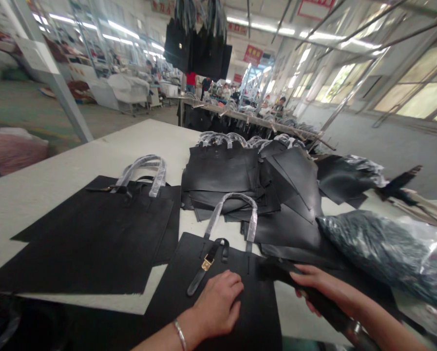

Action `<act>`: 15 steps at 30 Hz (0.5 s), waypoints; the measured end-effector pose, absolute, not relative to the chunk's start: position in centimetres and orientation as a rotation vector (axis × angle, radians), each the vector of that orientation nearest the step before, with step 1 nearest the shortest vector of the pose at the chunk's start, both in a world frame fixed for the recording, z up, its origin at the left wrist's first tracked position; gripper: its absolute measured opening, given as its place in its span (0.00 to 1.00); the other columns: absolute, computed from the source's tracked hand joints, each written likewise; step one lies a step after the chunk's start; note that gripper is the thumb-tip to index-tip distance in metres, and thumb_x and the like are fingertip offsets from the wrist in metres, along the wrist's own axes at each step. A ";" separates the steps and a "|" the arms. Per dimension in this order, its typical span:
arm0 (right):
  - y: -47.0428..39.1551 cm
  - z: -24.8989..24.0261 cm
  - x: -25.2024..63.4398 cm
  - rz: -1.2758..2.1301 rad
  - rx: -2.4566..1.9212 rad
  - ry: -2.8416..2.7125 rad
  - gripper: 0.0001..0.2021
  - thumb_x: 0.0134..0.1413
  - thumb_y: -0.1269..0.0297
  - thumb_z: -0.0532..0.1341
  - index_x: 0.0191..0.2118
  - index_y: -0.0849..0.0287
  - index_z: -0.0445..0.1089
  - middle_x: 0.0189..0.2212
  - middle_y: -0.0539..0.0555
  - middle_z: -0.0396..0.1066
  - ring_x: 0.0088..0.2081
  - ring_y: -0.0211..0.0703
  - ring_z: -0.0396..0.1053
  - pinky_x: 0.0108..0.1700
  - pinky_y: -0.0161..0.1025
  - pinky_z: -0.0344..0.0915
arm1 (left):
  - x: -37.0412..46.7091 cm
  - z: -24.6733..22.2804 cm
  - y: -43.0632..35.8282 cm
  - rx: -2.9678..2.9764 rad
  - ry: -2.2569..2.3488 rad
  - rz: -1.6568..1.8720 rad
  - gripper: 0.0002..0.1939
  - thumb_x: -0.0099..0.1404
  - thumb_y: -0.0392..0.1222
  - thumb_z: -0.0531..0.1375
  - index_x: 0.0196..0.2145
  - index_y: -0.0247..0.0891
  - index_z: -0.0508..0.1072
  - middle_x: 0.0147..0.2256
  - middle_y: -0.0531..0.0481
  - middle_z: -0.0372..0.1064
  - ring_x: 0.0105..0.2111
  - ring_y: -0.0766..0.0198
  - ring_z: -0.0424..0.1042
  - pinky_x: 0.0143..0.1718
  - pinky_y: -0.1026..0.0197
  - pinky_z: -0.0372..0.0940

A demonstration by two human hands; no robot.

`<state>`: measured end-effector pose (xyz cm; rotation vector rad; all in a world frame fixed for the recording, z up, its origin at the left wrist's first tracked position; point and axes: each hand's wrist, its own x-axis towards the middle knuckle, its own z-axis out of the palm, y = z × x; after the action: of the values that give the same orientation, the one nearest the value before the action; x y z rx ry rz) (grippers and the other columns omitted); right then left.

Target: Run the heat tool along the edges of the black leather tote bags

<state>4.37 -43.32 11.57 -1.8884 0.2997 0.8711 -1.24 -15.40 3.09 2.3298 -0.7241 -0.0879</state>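
Observation:
A black bag panel (258, 312) lies in front of me on the pale table, with a plastic-wrapped handle (254, 219) at its top. A short black strap (198, 280) with a gold buckle (206, 263) sits on it. My left hand (220, 300) rests on the panel beside the strap, fingers bent, thumb apart, holding nothing. The fingers of my right hand (320, 285) wrap round a long black handheld tool (326, 307). Its dark, blurred head is over the panel's upper right edge, near the handle's base; whether it touches cannot be made out.
More black panels with wrapped handles lie at left (104, 234). A large pile of panels (221, 170) stands behind. At right is a clear plastic bag (382, 248) with dark contents. Beyond are a metal rack (247, 117), hanging black panels (199, 48) and several people.

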 end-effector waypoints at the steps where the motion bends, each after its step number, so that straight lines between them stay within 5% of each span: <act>1: -42.9 11.4 4.5 0.831 -1.901 0.287 0.22 0.53 0.51 0.62 0.49 0.60 0.64 0.22 0.48 0.68 0.14 0.35 0.66 0.14 0.30 0.61 | -1.2 3.3 -15.4 2.341 -0.725 -0.102 0.13 0.60 0.37 0.56 0.44 0.41 0.68 0.46 0.49 0.66 0.47 0.58 0.64 0.54 0.54 0.60; 8: -40.8 13.4 5.8 0.470 -1.945 0.146 0.25 0.56 0.52 0.60 0.57 0.55 0.59 0.25 0.45 0.64 0.20 0.34 0.66 0.20 0.30 0.64 | -1.1 2.7 -15.2 2.349 -0.788 -0.094 0.14 0.63 0.32 0.52 0.46 0.40 0.69 0.47 0.47 0.67 0.47 0.59 0.65 0.49 0.57 0.64; 15: -37.5 13.1 4.1 0.821 -1.957 0.058 0.27 0.55 0.54 0.60 0.59 0.56 0.59 0.23 0.44 0.63 0.16 0.33 0.65 0.17 0.30 0.62 | -1.5 0.4 -15.4 2.457 -0.793 0.051 0.15 0.64 0.27 0.51 0.44 0.37 0.70 0.42 0.46 0.69 0.43 0.58 0.66 0.46 0.57 0.66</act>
<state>4.10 -37.54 13.06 -1.9567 0.0577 0.8206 -1.47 -15.36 0.39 2.4571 -0.7928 0.0514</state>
